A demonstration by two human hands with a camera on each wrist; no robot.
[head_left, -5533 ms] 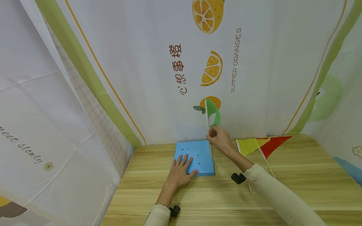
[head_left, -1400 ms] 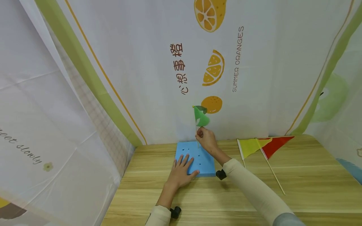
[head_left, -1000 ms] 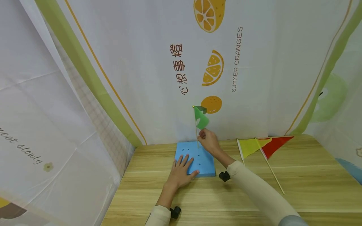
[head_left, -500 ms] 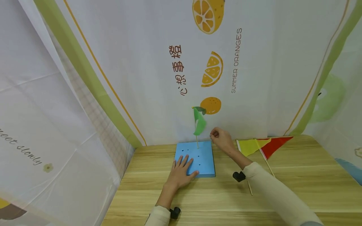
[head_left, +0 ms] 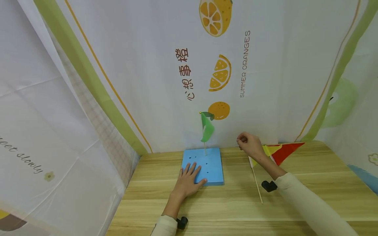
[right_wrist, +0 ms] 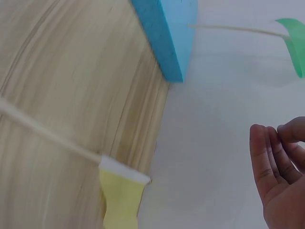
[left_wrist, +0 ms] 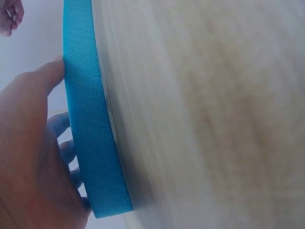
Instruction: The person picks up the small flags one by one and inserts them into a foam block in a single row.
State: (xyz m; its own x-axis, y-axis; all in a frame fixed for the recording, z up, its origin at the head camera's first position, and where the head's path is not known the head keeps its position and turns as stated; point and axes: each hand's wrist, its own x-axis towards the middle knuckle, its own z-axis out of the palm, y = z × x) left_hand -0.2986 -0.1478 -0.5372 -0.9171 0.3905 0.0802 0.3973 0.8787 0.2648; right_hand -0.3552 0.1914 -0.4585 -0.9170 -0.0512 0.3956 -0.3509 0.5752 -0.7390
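Note:
My left hand (head_left: 187,182) lies spread on the near left part of a blue foam block (head_left: 215,170) dotted with small holes. In the left wrist view its fingers are on the block's top face. A green flag (head_left: 208,129) stands nearly upright, its thin stick planted toward the back of the block. My right hand (head_left: 250,144) is in the air right of the block, fingers loosely bent, holding nothing. Below it, a yellow flag (right_wrist: 121,195) lies on the table, partly hidden by the hand in the head view. A red flag (head_left: 287,152) lies beside it, most of its stick behind the forearm.
The wooden table (head_left: 233,209) backs onto a white curtain (head_left: 153,98) printed with oranges. Another white cloth (head_left: 53,108) hangs along the left side. The yellow flag's stick (head_left: 257,186) points toward the near edge.
The right hand first held the green flag above the block's back right, then brought it left into the block. It has since let go and moved right, over the yellow flag. The left hand stayed put.

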